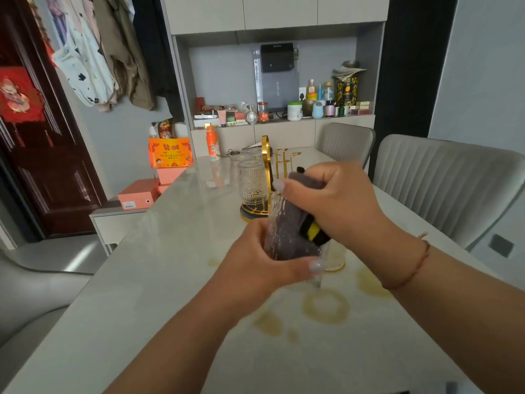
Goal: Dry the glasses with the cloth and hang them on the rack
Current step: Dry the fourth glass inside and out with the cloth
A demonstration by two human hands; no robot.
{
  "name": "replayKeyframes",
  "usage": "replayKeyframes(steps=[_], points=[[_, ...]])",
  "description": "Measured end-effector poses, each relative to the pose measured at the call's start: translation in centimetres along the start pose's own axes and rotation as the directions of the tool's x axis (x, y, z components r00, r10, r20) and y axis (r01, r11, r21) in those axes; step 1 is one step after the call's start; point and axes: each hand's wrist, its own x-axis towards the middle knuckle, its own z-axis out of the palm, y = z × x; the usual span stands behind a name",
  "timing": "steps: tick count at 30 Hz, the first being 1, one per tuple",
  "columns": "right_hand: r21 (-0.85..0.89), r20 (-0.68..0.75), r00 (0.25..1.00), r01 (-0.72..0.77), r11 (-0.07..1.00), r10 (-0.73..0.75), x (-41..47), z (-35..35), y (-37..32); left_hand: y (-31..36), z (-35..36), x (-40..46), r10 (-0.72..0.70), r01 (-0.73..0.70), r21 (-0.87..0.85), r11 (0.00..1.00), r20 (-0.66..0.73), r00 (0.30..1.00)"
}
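My left hand (pixel 265 258) grips a clear patterned glass (pixel 277 223) above the table's middle. A grey cloth (pixel 292 226) with a black and yellow band is stuffed into the glass. My right hand (pixel 335 203) grips the cloth's upper end and presses it in. Behind them stands a gold rack (pixel 267 166) on a round base, with several patterned glasses (pixel 252 180) hanging upside down on its left side. The rack's right pegs (pixel 284 157) are bare. Another glass (pixel 336 258) stands on the table just right of my left thumb, partly hidden.
The pale marble table (pixel 170 280) carries yellowish ring stains (pixel 325 307) near me. An orange bottle (pixel 211 143) stands at its far end. Two grey chairs (pixel 443 189) line the right side. Pink boxes (pixel 139 196) sit on a low cabinet at left.
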Motion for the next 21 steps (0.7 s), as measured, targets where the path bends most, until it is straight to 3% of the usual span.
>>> replayKeyframes(steps=[2,4,6,8,9,11,12,14,17,19,21], points=[[-0.123,0.019,0.997,0.076,0.990,-0.074,-0.3,0.5,0.0,0.4,0.5,-0.2,0.079,-0.078,0.154,0.985,0.001,0.997],[-0.103,0.032,0.994,0.109,0.989,-0.107,-0.4,0.6,0.0,0.1,0.3,-0.3,0.083,-0.083,0.074,0.994,0.004,0.997],[0.185,0.046,0.994,0.085,0.979,-0.095,-0.3,0.2,0.3,-0.3,-0.4,-0.4,0.059,-0.030,-0.229,0.973,0.121,0.991],[0.591,0.132,0.989,-0.028,0.807,-0.062,-0.4,0.0,0.4,-0.7,-0.4,-0.8,0.078,0.091,-0.523,0.848,0.293,0.953],[0.705,0.165,0.984,-0.067,0.706,-0.072,-0.5,-0.1,0.5,-0.8,-0.3,-0.9,0.088,0.156,-0.620,0.769,0.343,0.935],[0.750,0.174,0.980,-0.071,0.658,-0.092,-0.6,0.0,0.5,-1.1,-0.2,-0.8,0.101,0.230,-0.706,0.669,0.393,0.914],[0.726,0.167,0.981,-0.054,0.685,-0.099,-0.5,-0.1,0.4,-1.2,-0.2,-0.7,0.097,0.240,-0.701,0.672,0.405,0.909],[0.614,0.136,0.986,-0.007,0.790,-0.096,-0.2,-0.4,0.6,-1.0,-0.4,-0.7,0.069,0.199,-0.608,0.768,0.388,0.919],[0.201,0.046,0.975,0.204,0.958,-0.217,-0.2,-0.2,0.9,0.0,-0.4,-0.3,0.028,0.044,-0.305,0.951,0.226,0.974],[0.011,0.012,0.947,0.320,0.947,-0.320,-0.7,0.2,0.8,0.3,-0.3,-0.1,0.048,-0.014,-0.212,0.977,0.159,0.986],[0.014,-0.003,0.929,0.371,0.929,-0.371,-0.8,0.3,0.9,0.1,-0.5,0.0,0.038,-0.009,-0.195,0.981,0.148,0.988]])
